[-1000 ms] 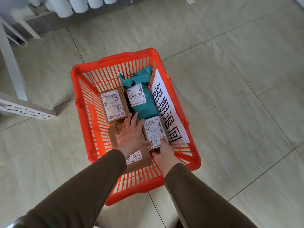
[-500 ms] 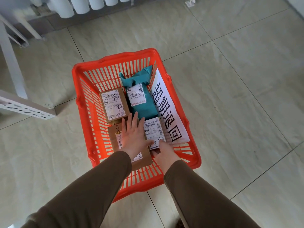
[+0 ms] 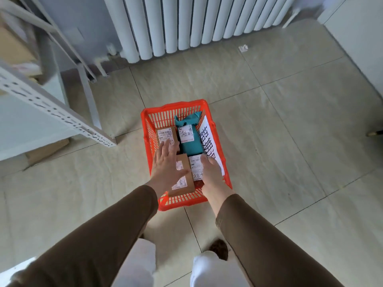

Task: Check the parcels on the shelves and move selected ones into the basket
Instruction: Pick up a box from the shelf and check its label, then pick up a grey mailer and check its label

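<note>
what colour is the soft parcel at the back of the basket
Teal, with a white label; the soft parcel lies in the orange basket, clearest in the head view.

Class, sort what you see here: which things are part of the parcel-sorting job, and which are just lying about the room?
Part of the job:
red basket
teal parcel
far brown box
near brown box
white-labelled parcel
written sign
shelf unit
left hand
right hand

Just lying about:
radiator
scrap of paper
</note>
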`<state>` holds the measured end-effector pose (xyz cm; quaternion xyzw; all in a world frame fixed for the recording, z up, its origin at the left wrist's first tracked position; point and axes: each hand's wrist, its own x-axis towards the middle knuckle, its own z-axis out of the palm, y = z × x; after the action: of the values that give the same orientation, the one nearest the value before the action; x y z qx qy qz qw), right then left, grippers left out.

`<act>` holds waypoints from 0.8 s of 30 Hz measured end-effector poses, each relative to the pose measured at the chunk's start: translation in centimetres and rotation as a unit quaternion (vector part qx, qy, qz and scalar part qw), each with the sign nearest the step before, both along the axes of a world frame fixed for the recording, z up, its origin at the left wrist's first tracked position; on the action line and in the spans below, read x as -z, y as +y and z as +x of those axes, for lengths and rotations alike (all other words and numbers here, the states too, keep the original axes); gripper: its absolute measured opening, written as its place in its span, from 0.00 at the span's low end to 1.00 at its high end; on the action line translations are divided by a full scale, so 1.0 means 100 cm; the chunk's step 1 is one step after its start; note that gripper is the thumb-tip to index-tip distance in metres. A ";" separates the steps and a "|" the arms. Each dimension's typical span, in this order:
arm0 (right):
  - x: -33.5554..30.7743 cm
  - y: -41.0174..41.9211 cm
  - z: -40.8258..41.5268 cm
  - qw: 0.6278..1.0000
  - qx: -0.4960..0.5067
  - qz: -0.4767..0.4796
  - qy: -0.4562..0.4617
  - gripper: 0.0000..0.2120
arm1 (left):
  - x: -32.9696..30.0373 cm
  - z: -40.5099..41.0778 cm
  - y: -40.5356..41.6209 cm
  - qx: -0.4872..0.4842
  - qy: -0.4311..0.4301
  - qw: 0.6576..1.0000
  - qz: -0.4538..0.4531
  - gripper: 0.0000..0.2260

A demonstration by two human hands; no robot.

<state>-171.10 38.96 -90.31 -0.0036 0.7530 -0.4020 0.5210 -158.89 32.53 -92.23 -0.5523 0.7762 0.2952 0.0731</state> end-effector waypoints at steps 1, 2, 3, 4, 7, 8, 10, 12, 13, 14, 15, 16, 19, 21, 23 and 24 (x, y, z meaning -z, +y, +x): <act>-0.037 -0.004 0.006 1.000 -0.018 0.002 0.022 0.28 | -0.033 0.007 -0.002 -0.012 0.007 1.000 0.002 0.46; -0.075 -0.007 0.011 0.998 -0.038 -0.006 0.044 0.27 | -0.068 0.014 -0.005 -0.027 0.018 0.999 0.006 0.46; -0.114 -0.010 0.017 0.996 -0.060 -0.020 0.060 0.26 | -0.106 0.022 -0.008 -0.044 0.034 0.998 0.006 0.46; -0.151 -0.015 0.022 0.993 -0.081 -0.037 0.076 0.24 | -0.143 0.031 -0.010 -0.059 0.050 0.997 0.004 0.46; -0.261 -0.033 0.040 0.962 -0.211 -0.104 0.142 0.22 | -0.255 0.059 -0.016 -0.103 0.107 0.989 -0.021 0.45; -0.297 -0.040 0.048 0.939 -0.261 -0.122 0.185 0.22 | -0.291 0.070 -0.017 -0.119 0.128 0.984 -0.033 0.44; -0.364 -0.052 0.068 0.924 -0.284 -0.168 0.194 0.26 | -0.357 0.094 -0.016 -0.151 0.166 0.973 -0.058 0.42; -0.422 -0.061 0.090 0.902 -0.315 -0.212 0.207 0.27 | -0.416 0.124 -0.014 -0.176 0.190 0.961 -0.095 0.39; -0.445 -0.065 0.103 0.882 -0.341 -0.243 0.216 0.27 | -0.443 0.142 -0.013 -0.189 0.196 0.956 -0.110 0.37; -0.466 -0.069 0.116 0.862 -0.368 -0.269 0.221 0.26 | -0.469 0.161 -0.011 -0.204 0.202 0.950 -0.121 0.35; -0.486 -0.074 0.130 0.844 -0.389 -0.295 0.225 0.25 | -0.491 0.183 -0.008 -0.223 0.207 0.944 -0.131 0.33; -0.504 -0.080 0.146 0.826 -0.407 -0.310 0.237 0.24 | -0.511 0.206 -0.005 -0.243 0.210 0.936 -0.141 0.30; -0.553 -0.095 0.202 0.776 -0.455 -0.367 0.237 0.17 | -0.560 0.283 0.011 -0.316 0.266 0.898 -0.149 0.20; -0.581 -0.101 0.246 0.752 -0.471 -0.401 0.230 0.14 | -0.586 0.335 0.023 -0.353 0.297 0.872 -0.165 0.16; -0.606 -0.100 0.294 0.724 -0.492 -0.426 0.230 0.12 | -0.606 0.387 0.035 -0.388 0.309 0.847 -0.191 0.15; -0.616 -0.099 0.320 0.711 -0.501 -0.437 0.228 0.12 | -0.615 0.414 0.043 -0.404 0.306 0.837 -0.208 0.15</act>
<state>-139.06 29.10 -28.70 -0.6992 0.4772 -0.3528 0.3986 -117.48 36.81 -30.69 -0.7005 0.5101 0.2839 -0.4106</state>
